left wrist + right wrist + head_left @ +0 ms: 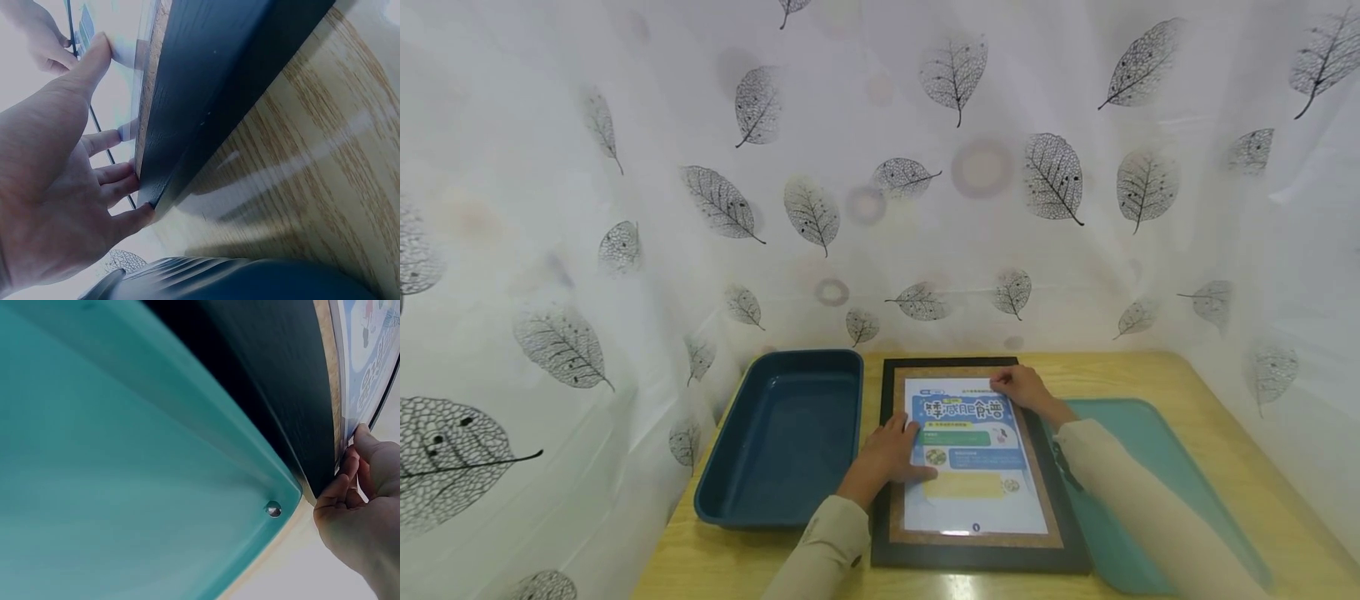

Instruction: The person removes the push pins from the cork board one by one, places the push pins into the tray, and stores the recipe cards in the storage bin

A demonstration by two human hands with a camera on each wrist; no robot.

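A printed sheet (977, 500) with blue and yellow panels and Chinese lettering lies on the brown, cork-like board (897, 500) inside a black frame (977, 557). My left hand (887, 454) rests spread at the sheet's left side, thumb and fingers extended; in the left wrist view its fingertips touch the sheet and the frame (206, 81). At the sheet's top right corner, my right hand (1026, 390) pinches the corner between thumb and curled fingers. The right wrist view shows that thumb (369, 440) on the sheet's glossy face (369, 356).
Left of the frame stands a deep dark blue tray (778, 354). A shallow teal tray (1165, 467) lies to the right, close against the frame, with a small shiny metal ball (274, 509) near its corner. Behind the wooden table (1120, 367) hangs a leaf-patterned curtain (880, 242).
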